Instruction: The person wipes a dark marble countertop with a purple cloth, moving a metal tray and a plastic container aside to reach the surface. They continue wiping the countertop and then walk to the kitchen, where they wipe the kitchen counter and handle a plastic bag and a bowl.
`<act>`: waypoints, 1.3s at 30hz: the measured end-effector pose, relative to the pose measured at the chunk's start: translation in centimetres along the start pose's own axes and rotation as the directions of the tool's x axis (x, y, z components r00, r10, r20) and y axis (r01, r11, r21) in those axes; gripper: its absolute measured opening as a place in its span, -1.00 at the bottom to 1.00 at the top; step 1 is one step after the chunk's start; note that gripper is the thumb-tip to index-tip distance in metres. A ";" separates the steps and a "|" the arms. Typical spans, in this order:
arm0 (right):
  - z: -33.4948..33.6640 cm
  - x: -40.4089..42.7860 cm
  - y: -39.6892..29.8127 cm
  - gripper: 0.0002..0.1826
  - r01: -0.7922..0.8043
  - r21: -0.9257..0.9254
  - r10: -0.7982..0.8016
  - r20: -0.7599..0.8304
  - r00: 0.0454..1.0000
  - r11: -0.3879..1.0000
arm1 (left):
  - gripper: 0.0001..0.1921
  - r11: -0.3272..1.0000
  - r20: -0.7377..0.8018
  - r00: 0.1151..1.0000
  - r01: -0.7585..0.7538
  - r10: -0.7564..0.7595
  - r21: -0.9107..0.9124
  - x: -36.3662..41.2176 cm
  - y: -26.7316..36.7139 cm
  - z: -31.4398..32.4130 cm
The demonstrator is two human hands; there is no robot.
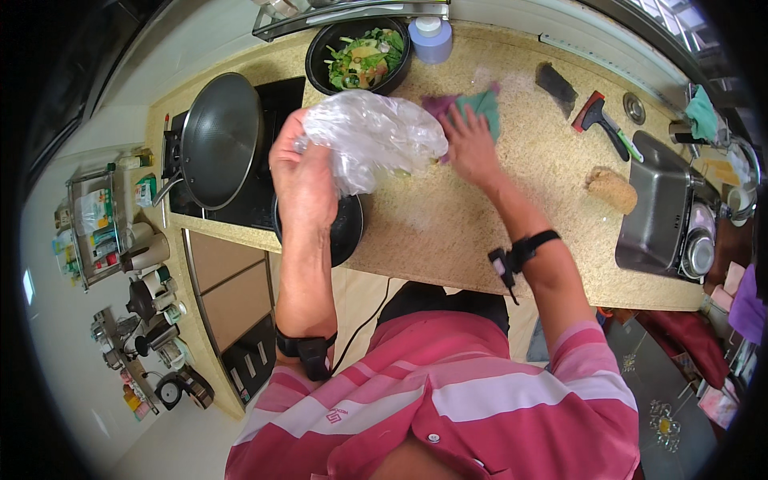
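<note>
My left hand (pixel 306 177) grips the gathered end of a crumpled clear plastic bag (pixel 384 132) above the counter. The bag bulges to the right and partly covers the worktop. Flat on a green and purple cloth (pixel 479 113), my right hand (pixel 471 144) has its fingers spread and pressed down; whether this is one cloth or two I cannot tell. Small greenish scraps (pixel 401 173) show just under the bag's lower edge. Behind the bag stands a black bowl (pixel 313 72) of cut leafy greens (pixel 366 60). A second dark round pan or bowl (pixel 348 231) is partly hidden by my left forearm.
A wok (pixel 222 141) sits tilted on the black cooktop (pixel 282 102) at left. A lilac bottle (pixel 430 42) stands at the back. Rightward on the speckled counter (pixel 432 240) lie a dark cloth (pixel 555 84), a red-and-black scraper (pixel 594 114) and a tan sponge (pixel 612 191), near the steel sink (pixel 651 210).
</note>
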State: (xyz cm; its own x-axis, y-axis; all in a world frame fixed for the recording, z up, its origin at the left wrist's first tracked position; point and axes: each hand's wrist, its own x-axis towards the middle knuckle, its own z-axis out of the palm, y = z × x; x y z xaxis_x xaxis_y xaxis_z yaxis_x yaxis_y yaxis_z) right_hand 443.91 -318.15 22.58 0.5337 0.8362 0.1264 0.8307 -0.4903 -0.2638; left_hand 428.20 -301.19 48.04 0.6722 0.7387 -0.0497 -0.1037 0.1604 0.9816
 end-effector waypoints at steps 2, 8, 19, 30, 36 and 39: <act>-0.4 -1.5 -3.3 -0.46 0.073 0.071 -0.082 0.143 0.986 0.995 | -0.76 0.999 -0.016 0.999 -0.051 0.051 -0.002 0.2 1.9 0.2; 2.2 4.2 -10.4 -0.53 0.194 0.393 -0.288 0.197 0.937 0.899 | -0.77 0.988 0.013 0.988 -0.153 0.153 0.017 1.2 5.9 0.9; -1.0 -11.1 -4.4 -0.42 0.486 0.298 -0.548 0.177 0.817 0.821 | -0.80 1.000 0.020 1.000 -0.008 0.008 0.000 1.5 1.6 1.8; 1.3 -9.9 -5.0 -0.41 0.059 0.159 -0.061 0.006 0.998 0.985 | -0.68 1.000 0.132 0.991 0.026 -0.025 -0.002 0.6 -4.0 3.3; -3.8 -15.7 1.6 -0.38 0.094 0.224 -0.125 0.128 0.984 0.970 | -0.77 0.994 0.167 0.984 0.049 -0.066 0.100 -0.5 -7.3 6.0; -4.9 -16.8 8.0 -0.42 -0.305 0.159 0.337 -0.252 0.907 0.939 | -0.63 0.942 0.188 0.979 0.011 -0.079 0.337 -1.0 -7.8 6.2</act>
State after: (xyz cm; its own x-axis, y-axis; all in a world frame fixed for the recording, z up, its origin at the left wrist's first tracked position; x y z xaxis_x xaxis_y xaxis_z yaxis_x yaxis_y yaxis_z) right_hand 442.36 -337.30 23.09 0.8040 0.5314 0.2667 0.5922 -0.6760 -0.4385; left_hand 432.90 -307.22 41.54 0.8044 0.5870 -0.0916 0.1567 -0.0609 0.9858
